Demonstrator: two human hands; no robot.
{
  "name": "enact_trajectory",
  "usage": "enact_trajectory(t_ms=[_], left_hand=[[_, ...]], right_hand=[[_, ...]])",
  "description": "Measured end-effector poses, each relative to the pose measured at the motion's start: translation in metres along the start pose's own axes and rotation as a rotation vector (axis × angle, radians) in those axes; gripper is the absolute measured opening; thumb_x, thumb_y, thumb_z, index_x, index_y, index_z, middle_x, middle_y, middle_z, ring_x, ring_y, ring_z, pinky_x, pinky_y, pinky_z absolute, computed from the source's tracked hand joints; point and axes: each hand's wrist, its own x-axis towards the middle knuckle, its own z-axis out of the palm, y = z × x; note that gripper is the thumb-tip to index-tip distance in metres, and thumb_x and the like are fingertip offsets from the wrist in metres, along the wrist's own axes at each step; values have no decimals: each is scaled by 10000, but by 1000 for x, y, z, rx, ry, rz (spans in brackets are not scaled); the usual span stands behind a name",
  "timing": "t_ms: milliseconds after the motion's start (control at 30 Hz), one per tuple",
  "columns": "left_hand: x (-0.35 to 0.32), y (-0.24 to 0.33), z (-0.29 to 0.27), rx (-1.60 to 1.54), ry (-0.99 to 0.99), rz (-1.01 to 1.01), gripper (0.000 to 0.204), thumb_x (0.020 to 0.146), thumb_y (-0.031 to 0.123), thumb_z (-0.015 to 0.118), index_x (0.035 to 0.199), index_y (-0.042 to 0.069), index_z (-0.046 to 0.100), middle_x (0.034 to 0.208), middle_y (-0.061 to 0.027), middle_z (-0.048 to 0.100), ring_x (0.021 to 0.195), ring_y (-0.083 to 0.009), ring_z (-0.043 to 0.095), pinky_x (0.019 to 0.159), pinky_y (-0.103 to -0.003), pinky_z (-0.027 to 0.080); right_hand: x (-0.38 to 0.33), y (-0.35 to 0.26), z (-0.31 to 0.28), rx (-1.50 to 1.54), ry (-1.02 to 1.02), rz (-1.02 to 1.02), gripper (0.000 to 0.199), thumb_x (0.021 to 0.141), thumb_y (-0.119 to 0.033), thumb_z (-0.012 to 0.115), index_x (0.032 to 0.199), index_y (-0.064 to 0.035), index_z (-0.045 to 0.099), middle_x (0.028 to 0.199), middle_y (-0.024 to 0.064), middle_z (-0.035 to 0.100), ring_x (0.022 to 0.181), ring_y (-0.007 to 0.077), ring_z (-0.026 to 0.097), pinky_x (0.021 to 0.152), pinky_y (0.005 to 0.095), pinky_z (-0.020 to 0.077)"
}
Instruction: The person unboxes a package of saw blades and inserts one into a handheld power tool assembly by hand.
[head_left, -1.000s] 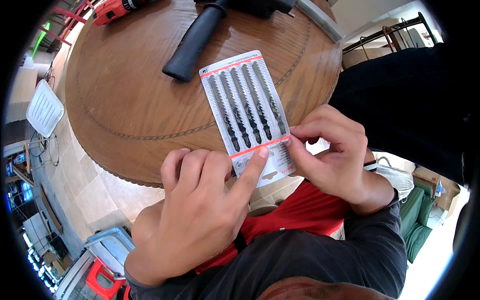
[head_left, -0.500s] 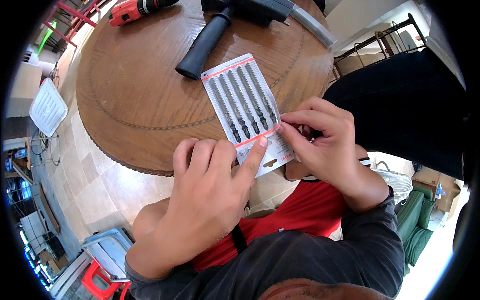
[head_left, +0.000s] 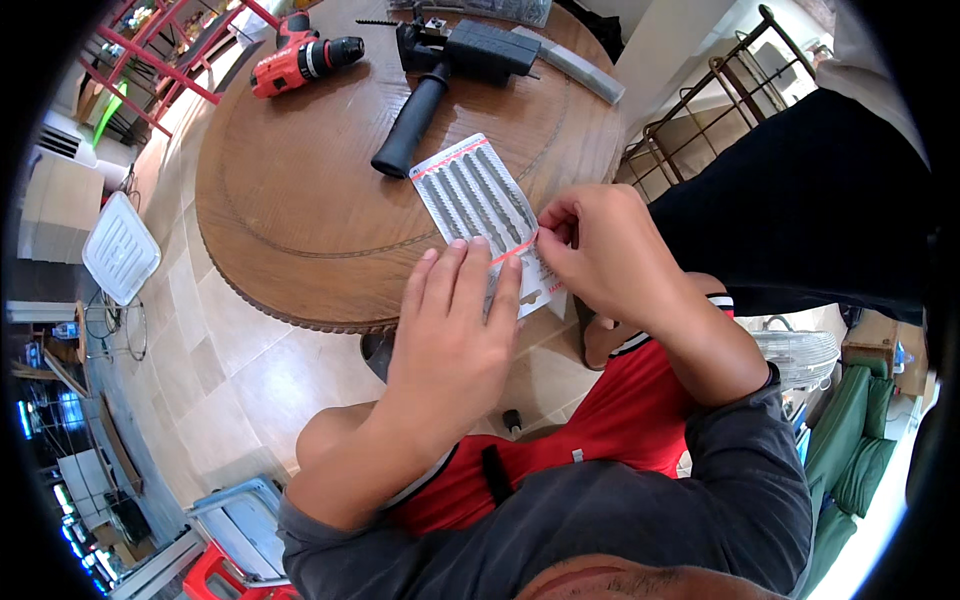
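A flat blister pack of jigsaw blades (head_left: 475, 195) lies near the front edge of the round wooden table, its lower end sticking out toward me. Several dark toothed blades sit side by side under the clear cover. My left hand (head_left: 450, 320) rests on the pack's lower part with fingers stretched out, covering the lower left of the card. At the right edge of the pack, the thumb and forefinger of my right hand (head_left: 605, 245) are pinched together on it. My right fingertips are partly hidden behind the hand.
Beyond the pack lies a black saw tool (head_left: 412, 125) with a side handle and a thin blade. A red cordless drill (head_left: 300, 65) is at the table's far left. A long clear packet (head_left: 570, 65) lies far right. A person in dark trousers (head_left: 790, 200) stands at the right.
My left fingers have straightened and lie flatter, farther up over the pack. My right hand has turned over at the pack's edge. The view has shifted, showing more of the drill and saw tool.
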Motion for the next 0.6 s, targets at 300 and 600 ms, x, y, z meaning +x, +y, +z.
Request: enact_trajectory(t_ms=[300, 600], left_hand=[[5, 15, 15, 108, 174, 54, 505, 858, 234, 828, 1254, -70, 753, 1210, -245, 677, 1123, -374, 628, 1045, -505, 503], [9, 22, 18, 196, 234, 21, 447, 886, 252, 805, 1213, -51, 773, 1033, -153, 647, 992, -326, 611, 991, -461, 518]], right_hand=[[4, -8, 3, -182, 37, 5, 216, 908, -112, 706, 913, 81, 802, 867, 306, 748, 868, 475, 759, 834, 526, 628], [15, -14, -2, -315, -79, -14, 196, 877, -75, 675, 866, 89, 781, 908, 348, 735, 921, 511, 747, 839, 545, 620]])
